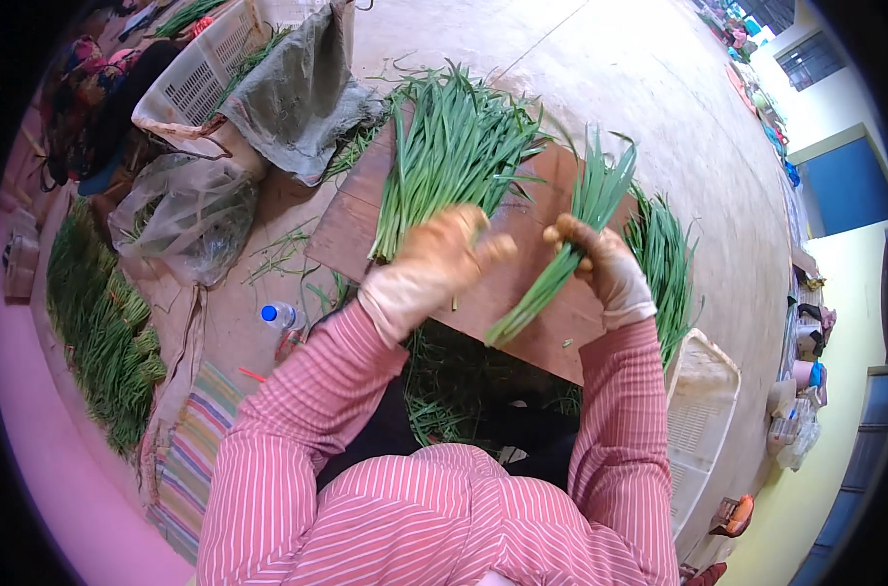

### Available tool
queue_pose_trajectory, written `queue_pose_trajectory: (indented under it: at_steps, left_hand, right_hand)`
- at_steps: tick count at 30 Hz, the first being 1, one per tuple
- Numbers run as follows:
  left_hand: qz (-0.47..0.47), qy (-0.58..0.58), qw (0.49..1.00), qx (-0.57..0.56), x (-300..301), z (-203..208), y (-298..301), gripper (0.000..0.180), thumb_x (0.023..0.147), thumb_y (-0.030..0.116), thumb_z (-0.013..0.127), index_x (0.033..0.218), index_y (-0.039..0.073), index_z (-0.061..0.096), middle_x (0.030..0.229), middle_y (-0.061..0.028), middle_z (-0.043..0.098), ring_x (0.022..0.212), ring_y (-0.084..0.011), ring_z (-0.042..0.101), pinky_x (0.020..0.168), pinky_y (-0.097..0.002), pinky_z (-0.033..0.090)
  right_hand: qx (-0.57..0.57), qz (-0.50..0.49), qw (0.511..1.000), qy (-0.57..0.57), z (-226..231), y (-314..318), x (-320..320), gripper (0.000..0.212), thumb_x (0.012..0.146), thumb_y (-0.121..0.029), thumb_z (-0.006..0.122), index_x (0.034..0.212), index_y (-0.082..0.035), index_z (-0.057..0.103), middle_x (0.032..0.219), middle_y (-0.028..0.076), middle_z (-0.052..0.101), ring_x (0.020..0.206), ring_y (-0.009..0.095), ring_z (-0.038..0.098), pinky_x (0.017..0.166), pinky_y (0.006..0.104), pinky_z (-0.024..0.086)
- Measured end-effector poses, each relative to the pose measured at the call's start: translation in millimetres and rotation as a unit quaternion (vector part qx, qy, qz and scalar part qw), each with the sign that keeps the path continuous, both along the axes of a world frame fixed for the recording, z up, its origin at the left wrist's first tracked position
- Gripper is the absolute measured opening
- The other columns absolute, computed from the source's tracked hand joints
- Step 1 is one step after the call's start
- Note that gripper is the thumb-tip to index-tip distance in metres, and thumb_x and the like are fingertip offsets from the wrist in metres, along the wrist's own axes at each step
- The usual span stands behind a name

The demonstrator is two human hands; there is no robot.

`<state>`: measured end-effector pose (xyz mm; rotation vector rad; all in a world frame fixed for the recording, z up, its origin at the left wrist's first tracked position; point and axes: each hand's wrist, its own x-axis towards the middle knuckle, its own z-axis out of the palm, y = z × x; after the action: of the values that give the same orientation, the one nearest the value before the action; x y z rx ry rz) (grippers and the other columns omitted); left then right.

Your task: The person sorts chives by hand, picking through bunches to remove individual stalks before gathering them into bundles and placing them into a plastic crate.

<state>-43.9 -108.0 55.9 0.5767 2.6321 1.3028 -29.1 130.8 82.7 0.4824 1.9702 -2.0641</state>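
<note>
My right hand (600, 262), in a stained whitish work glove, is closed around a small bunch of garlic chives (605, 186). The bunch slants, its leafy tips up and its pale cut stems down to the left. My left hand (442, 256), gloved too, hovers at the stem end of a big pile of garlic chives (454, 146). Its fingers look spread and hold nothing visible, though motion blurs them. The pile lies on a brown board (522, 278) before me. Another heap of green chives (659, 264) rests at the board's right edge, beside my right wrist.
A white crate (195, 93) draped with a grey sheet (297, 98) stands at the far left, near a clear plastic bag (190, 205). Chive bundles (102, 332) line the left side. A capped bottle (283, 314) sits by my left forearm, a white basket (703, 400) by my right.
</note>
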Motion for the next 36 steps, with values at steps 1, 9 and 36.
queue_pose_trajectory:
  at_steps: [1,9,36]
  left_hand:
    - [0.043,0.037,0.996,-0.067,-21,7,-6,0.070,0.082,0.061,0.058,0.115,-0.001,0.056,0.108,-0.0227,0.059,0.107,-0.0334,0.055,0.086,-0.0403,0.047]
    - [0.124,-0.156,0.960,-0.194,-81,-42,-22,0.123,0.064,0.061,0.075,0.151,0.013,0.002,0.154,-0.0232,0.007,0.142,-0.0390,0.008,0.115,-0.0433,0.014]
    - [0.135,-0.071,0.983,-0.098,-75,-74,-4,0.126,0.060,0.058,0.079,0.151,0.013,0.003,0.151,-0.0294,0.007,0.140,-0.0454,0.008,0.114,-0.0474,0.013]
  right_hand:
    - [0.028,0.011,1.000,0.002,10,2,-11,0.027,0.088,-0.028,0.065,0.097,-0.002,0.065,0.081,0.003,0.068,0.046,0.003,0.040,0.040,0.0169,0.030]
    - [-0.107,0.063,0.992,0.004,-26,-66,-90,0.030,0.088,-0.028,0.066,0.100,0.000,0.064,0.088,0.005,0.069,0.048,0.002,0.043,0.041,0.0141,0.035]
    - [0.336,-0.083,0.905,0.246,-45,-88,-34,0.060,0.080,-0.017,0.072,0.132,-0.002,0.047,0.128,0.017,0.052,0.095,0.024,0.060,0.083,0.0333,0.050]
